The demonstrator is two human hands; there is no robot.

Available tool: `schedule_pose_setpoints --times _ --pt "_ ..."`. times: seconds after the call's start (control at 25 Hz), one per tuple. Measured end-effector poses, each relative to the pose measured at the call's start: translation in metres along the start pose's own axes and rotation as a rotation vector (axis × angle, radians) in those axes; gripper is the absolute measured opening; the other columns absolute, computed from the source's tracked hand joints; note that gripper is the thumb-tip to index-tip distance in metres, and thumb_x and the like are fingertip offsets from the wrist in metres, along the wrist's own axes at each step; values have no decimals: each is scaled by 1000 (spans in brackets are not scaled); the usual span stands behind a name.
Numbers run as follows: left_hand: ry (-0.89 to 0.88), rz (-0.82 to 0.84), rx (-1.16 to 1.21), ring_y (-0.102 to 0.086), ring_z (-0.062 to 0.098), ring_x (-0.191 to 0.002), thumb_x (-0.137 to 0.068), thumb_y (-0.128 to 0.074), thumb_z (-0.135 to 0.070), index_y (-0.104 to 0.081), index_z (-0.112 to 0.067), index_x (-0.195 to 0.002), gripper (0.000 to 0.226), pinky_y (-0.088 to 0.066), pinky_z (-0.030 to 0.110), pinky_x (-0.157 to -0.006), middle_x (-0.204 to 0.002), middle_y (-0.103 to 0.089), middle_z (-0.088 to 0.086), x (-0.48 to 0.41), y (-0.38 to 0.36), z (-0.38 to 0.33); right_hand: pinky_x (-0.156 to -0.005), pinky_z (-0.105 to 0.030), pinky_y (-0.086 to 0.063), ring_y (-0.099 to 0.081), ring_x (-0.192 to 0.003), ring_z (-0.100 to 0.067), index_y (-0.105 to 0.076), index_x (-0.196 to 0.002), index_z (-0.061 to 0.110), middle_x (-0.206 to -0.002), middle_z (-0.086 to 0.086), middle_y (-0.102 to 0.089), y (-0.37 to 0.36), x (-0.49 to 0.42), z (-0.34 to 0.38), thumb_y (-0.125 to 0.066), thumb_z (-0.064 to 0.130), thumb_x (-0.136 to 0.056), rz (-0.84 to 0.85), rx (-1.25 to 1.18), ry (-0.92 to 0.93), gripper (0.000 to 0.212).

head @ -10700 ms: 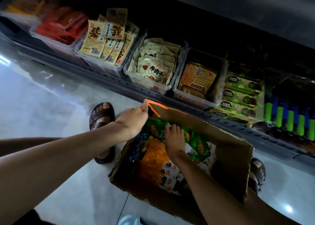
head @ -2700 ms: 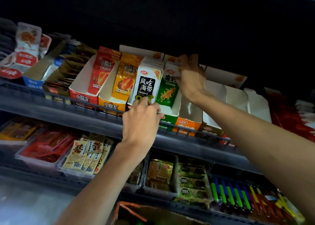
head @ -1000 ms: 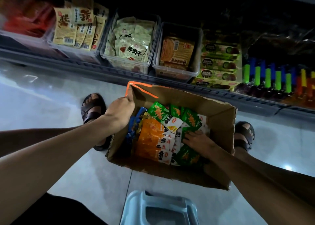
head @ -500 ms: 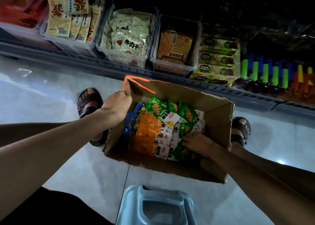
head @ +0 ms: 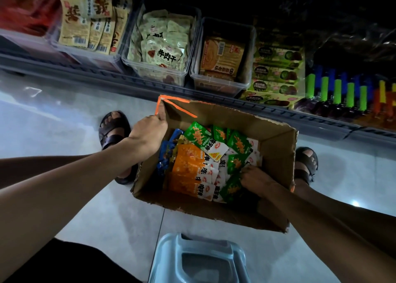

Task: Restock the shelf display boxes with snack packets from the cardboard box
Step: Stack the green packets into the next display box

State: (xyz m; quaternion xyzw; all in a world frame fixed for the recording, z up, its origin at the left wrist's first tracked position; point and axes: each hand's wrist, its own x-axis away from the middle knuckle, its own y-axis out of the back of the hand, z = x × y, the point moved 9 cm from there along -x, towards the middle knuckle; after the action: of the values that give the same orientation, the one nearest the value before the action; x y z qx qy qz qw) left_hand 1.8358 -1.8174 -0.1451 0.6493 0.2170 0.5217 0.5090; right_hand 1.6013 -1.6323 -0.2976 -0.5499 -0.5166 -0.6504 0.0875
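Glossy grey tiled floor [head: 64, 115], dim light, blue plastic stool [head: 199, 261] in foreground

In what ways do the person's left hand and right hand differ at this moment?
The left hand grips the rim of the cardboard box near its orange-taped corner; the right hand is down inside the box. The left hand touches only cardboard; the right hand's fingers curl on green packets. Both are at the same box.

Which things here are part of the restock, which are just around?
Job: cardboard box; green packets; orange packets; left hand gripping the box wall; right hand gripping green packets.
Around: blue stool; sandals; coloured sticks on the shelf.
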Motion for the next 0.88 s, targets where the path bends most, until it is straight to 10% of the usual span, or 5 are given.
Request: schedule_pose_setpoints --times 0.48,0.68,0.88 --pt "31 22 -95 -51 33 -115 -92 -50 -16 -13 -4 -150 69 -44 38 -83 -134 -43 17 13 47 -5 -87 -34 -46 -60 -106 -20 -63 -118 14 -108 -4 -65 159 85 -101 -64 33 -94 -149 -763 -147 31" --pt "-258 128 864 -62 16 -107 -90 -59 -47 -54 -26 -125 41 -53 37 -89 -122 -63 -6 27 158 -63 -61 -28 -35 -51 -73 -8 -66 -108 12 -77 12 -53 240 176 -152 -70 35 -88 -314 -866 -189 30" --pt "-426 213 988 -73 16 -81 -76 -81 -24 -71 -16 -99 26 -59 32 -74 -88 -75 1 69 222 -94 -58 -22 -36 -54 -69 -2 -71 -94 21 -76 11 -61 294 238 -161 -73 37 -84 -485 -834 -175 19"
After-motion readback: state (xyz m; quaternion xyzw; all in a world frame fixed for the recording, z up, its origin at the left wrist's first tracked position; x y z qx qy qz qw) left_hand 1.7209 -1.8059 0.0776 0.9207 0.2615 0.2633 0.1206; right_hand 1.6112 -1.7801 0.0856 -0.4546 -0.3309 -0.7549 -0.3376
